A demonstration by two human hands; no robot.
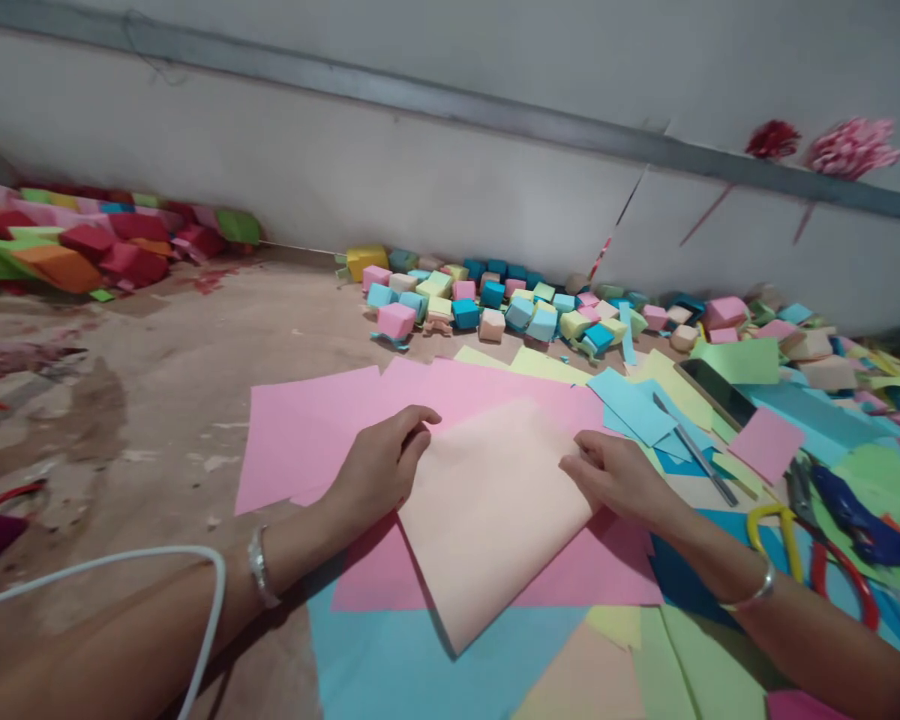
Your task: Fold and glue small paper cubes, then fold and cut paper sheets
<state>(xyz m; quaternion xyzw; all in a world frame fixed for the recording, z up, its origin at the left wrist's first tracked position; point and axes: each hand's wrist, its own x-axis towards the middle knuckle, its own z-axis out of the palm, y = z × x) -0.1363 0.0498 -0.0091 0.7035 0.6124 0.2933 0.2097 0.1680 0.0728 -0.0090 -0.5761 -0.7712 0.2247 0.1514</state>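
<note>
A peach sheet of paper (487, 510) lies on top of pink sheets (307, 430) and blue sheets (390, 660) spread on the floor. My left hand (379, 465) pinches the peach sheet's upper left edge, fingers curled closed on it. My right hand (615, 475) grips the sheet's right edge with its fingers pressed together. Both wrists wear silver bangles.
Several small folded paper cubes (495, 300) in pink, blue and yellow are heaped against the wall. Larger red and green paper boxes (82, 250) lie at far left. Scissors with yellow and red handles (787, 540), a pen (694, 450) and a phone (716, 390) sit right. A white cable (157, 560) crosses lower left.
</note>
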